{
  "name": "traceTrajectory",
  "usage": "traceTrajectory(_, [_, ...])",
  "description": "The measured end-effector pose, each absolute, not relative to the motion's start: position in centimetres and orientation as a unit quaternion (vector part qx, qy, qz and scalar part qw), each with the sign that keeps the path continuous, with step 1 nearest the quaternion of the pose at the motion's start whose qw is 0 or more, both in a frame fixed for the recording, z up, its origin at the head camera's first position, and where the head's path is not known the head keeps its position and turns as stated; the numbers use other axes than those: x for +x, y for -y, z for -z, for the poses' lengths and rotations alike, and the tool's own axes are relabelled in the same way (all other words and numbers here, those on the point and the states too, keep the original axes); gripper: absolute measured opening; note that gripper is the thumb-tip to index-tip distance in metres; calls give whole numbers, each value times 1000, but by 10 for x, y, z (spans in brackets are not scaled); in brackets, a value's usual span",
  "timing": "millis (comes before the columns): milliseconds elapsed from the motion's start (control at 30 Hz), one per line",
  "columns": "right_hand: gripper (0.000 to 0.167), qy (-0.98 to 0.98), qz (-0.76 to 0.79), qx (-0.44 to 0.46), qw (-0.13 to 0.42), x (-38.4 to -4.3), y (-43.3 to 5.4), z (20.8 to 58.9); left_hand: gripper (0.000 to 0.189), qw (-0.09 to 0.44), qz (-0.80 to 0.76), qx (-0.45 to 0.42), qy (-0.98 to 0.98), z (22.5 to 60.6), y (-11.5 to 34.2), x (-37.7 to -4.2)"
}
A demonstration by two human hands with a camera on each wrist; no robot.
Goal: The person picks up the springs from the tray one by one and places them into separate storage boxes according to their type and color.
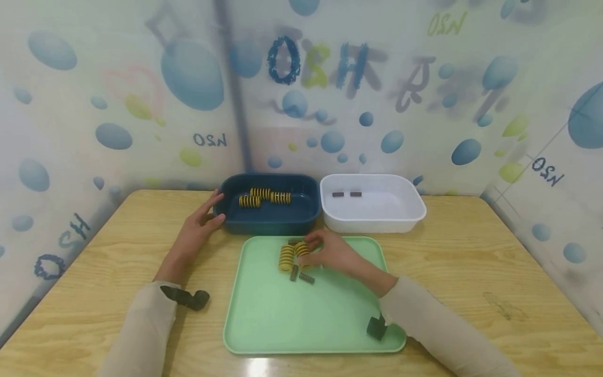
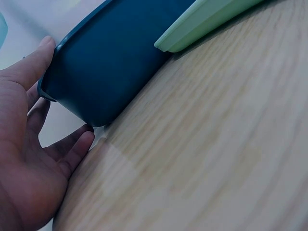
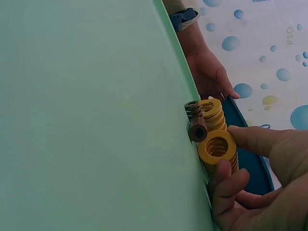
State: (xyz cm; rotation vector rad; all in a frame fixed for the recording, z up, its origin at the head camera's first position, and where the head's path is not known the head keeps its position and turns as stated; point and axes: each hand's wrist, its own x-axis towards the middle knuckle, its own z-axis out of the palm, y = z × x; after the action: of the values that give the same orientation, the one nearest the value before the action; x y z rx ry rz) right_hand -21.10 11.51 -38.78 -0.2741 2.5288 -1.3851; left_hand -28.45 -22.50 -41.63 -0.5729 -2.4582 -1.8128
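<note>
My right hand (image 1: 336,254) is over the upper part of the green tray (image 1: 311,319), thumb and fingers pinching a yellow coil spring (image 3: 217,147). Beside that one stands a second yellow spring (image 1: 286,258). Small dark springs lie close by: one coil (image 1: 307,278) and a narrow brown one (image 1: 294,273), with another partly hidden behind the yellow ones. At the left end of the dark blue bin (image 1: 268,228), my left hand (image 1: 195,230) touches the rim and outer wall with extended fingers. Several yellow springs (image 1: 249,201) lie inside that bin.
Right of the blue bin, touching it, stands a white bin (image 1: 377,225) holding two small dark springs (image 1: 355,194). Both bins stand behind the tray on a wooden table (image 1: 471,272). A patterned wall covering (image 1: 301,141) rises behind the table.
</note>
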Motion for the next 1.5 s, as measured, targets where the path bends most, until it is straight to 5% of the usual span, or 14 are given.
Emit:
traceTrajectory(467, [53, -870, 467, -111, 113, -214, -124, 389, 57, 19, 573, -185, 798, 414, 226, -283])
traceTrajectory(767, [66, -875, 450, -153, 94, -213, -123, 392, 57, 22, 561, -191, 805, 415, 229, -282])
traceTrajectory(1500, [48, -881, 429, -185, 71, -214, -135, 397, 56, 23, 556, -191, 809, 415, 227, -283])
